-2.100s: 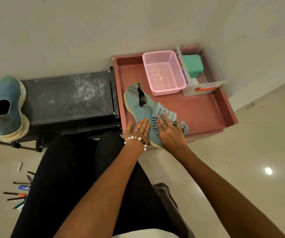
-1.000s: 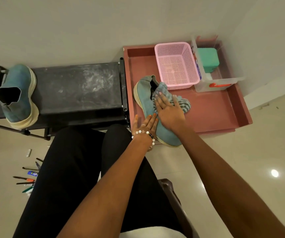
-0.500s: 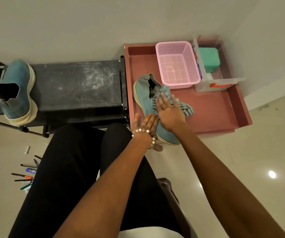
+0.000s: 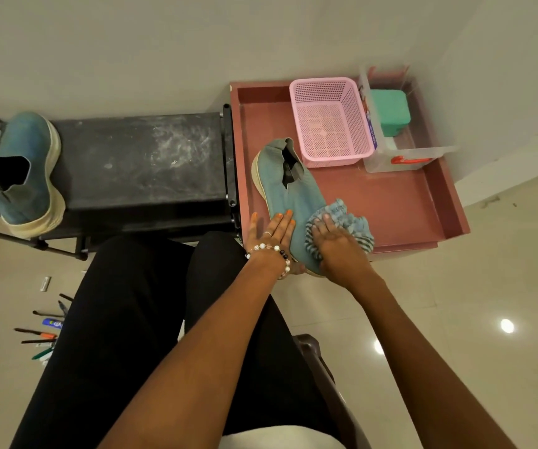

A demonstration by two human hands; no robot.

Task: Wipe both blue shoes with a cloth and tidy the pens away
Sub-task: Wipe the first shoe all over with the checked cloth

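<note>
Cloth (image 4: 345,225) lies pressed under flat right hand (image 4: 335,244) fingers; left hand (image 4: 272,231) fingers flat on shoe (image 4: 293,196).

Right hand (image 4: 338,243) presses striped cloth (image 4: 345,222) flat onto toe of blue shoe (image 4: 288,196) in red tray (image 4: 423,209). Left hand (image 4: 272,233) rests flat at shoe's 9 o'clock side. Second blue shoe (image 4: 24,170) sits on black rack (image 4: 138,163). Pens (image 4: 42,332) lie on floor at 8 o'clock.

Two blue shoes with cream soles, one (image 4: 288,192) on the dusty-pink tray (image 4: 400,205), one (image 4: 23,170) on the black rack (image 4: 138,163); blue-and-grey striped cloth (image 4: 342,226); pink mesh basket (image 4: 330,119); clear box (image 4: 403,157), red latch, holding a green container (image 4: 390,111).
</note>
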